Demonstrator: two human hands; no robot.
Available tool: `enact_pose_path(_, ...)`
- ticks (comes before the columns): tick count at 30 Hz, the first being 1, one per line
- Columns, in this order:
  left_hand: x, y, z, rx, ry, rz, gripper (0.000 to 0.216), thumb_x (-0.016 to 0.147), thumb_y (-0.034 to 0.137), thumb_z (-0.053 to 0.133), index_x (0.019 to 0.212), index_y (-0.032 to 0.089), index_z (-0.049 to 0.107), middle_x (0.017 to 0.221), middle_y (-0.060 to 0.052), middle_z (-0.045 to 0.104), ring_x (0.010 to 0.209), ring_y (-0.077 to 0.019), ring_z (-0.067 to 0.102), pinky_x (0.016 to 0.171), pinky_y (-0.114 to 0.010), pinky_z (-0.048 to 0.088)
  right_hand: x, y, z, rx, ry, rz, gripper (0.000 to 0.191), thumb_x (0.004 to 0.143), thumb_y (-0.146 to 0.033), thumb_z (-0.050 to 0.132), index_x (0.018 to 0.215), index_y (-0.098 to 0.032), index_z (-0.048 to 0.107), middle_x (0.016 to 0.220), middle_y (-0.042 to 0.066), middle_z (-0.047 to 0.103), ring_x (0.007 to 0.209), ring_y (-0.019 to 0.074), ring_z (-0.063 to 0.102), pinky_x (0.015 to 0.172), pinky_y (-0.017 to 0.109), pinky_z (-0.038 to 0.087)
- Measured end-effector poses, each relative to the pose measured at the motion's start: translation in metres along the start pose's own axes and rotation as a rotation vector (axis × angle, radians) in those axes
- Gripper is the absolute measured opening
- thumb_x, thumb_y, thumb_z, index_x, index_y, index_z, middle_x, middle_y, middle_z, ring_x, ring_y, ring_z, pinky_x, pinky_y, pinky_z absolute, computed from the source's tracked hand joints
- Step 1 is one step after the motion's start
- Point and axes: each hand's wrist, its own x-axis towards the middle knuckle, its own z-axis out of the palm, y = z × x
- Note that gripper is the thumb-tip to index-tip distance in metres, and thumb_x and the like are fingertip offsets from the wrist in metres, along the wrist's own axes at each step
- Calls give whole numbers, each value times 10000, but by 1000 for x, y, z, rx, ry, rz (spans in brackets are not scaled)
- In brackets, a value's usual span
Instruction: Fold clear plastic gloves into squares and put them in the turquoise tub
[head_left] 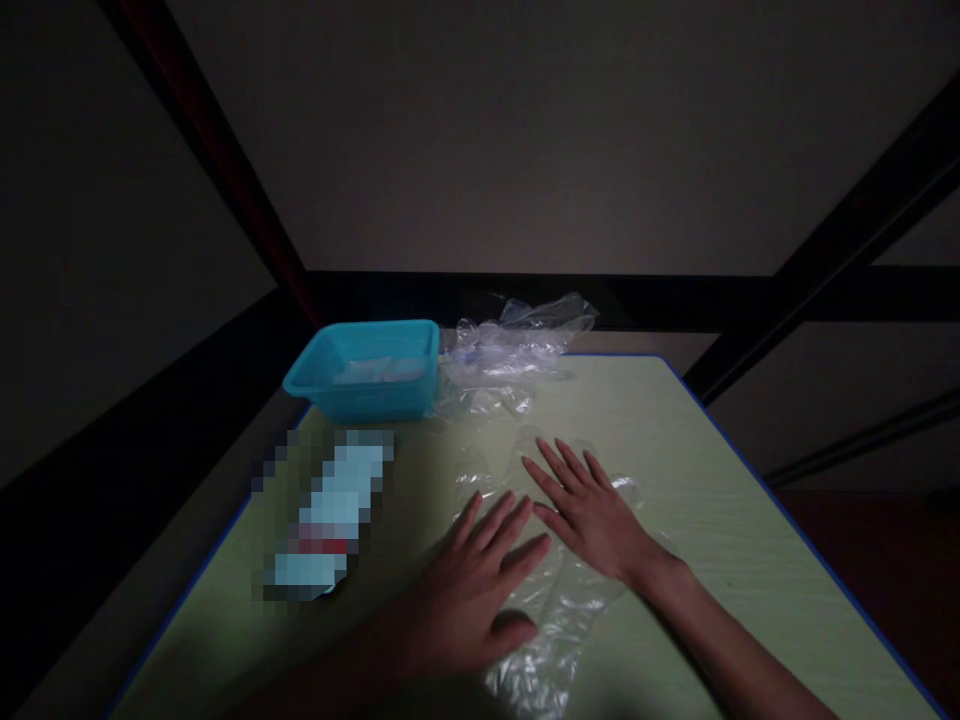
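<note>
A thin, clear plastic disposable glove lies spread on the table, wrinkled toward its near end. My right hand rests on its upper part, palm down with fingers spread. Lower and to the left, my left hand is over the glove's left side, fingers stretched out and thumb apart. Whether the left palm touches the plastic cannot be made out. Neither hand grips anything. Beyond them, a crumpled heap of similar clear plastic gloves sits at the table's far edge.
A turquoise plastic basket with whitish packets inside stands at the back left. Nearer lies a pixelated pale-blue oblong thing with a red band. The pale table has a blue edge; a wall rises behind.
</note>
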Motion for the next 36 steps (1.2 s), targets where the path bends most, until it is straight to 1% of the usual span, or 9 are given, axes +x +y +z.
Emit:
enact_pose_path(2,0,6,4,13,11,-35,762,792,421,585,1426,247,200,1527,-106,71,1389,-340,22,1093,-586,51,3,5,-2,8,-5,-44,525,916,-457,378,1399,-254,333,1483,103,253,1356,316,211,1051,575,236)
enact_pose_path(5,1,11,7,32,14,-71,751,807,442,564,1427,240,193,1525,-102,104,1389,-340,21,1094,-586,54,8,9,-4,22,-27,-87,543,904,-480,397,1395,-259,337,1481,99,257,1359,314,202,1050,575,234)
enact_pose_path(11,2,11,3,38,10,-80,765,792,471,580,1420,223,221,1524,-112,99,1388,-344,17,1092,-586,69,10,18,-15,74,-92,-117,570,911,-492,363,1407,-216,312,1484,128,223,1363,291,184,1063,551,218)
enact_pose_path(17,-1,1,-6,36,-8,45,739,786,452,602,1407,238,264,1519,-109,121,1390,-329,66,1103,-552,89,-8,24,-32,134,-75,-128,562,927,-443,354,1437,-246,221,1498,88,193,1368,258,186,1081,522,208)
enact_pose_path(21,-1,-7,-9,22,-20,135,747,789,469,596,1414,245,255,1513,-114,141,1388,-328,82,1101,-556,94,-22,21,-29,117,-115,-168,579,926,-450,358,1438,-221,213,1489,104,219,1366,246,198,1088,512,208)
enact_pose_path(24,-4,-11,-13,10,-45,153,768,786,528,573,1418,231,252,1509,-127,142,1386,-327,90,1098,-561,99,-30,18,-22,61,-113,-125,589,920,-479,352,1431,-208,241,1481,116,240,1365,262,192,1077,524,232)
enact_pose_path(28,-14,-18,-20,34,-68,33,783,776,535,584,1416,228,254,1509,-127,141,1389,-319,81,1091,-569,98,-44,13,-13,-24,-49,-16,618,914,-514,327,1437,-199,229,1479,131,246,1359,290,196,1055,536,271)
enact_pose_path(32,-26,-25,-26,75,-91,-149,733,804,442,590,1414,219,253,1512,-131,112,1391,-315,36,1079,-579,103,-62,1,1,-89,100,138,664,909,-515,330,1463,-257,71,1474,129,273,1339,311,255,1021,550,320)
enact_pose_path(36,-34,-35,-28,91,-59,-293,688,823,384,572,1411,214,257,1513,-138,95,1388,-321,28,1070,-583,116,-80,-15,15,-155,216,278,698,912,-506,309,1465,-237,-22,1443,181,324,1318,353,289,983,598,333)
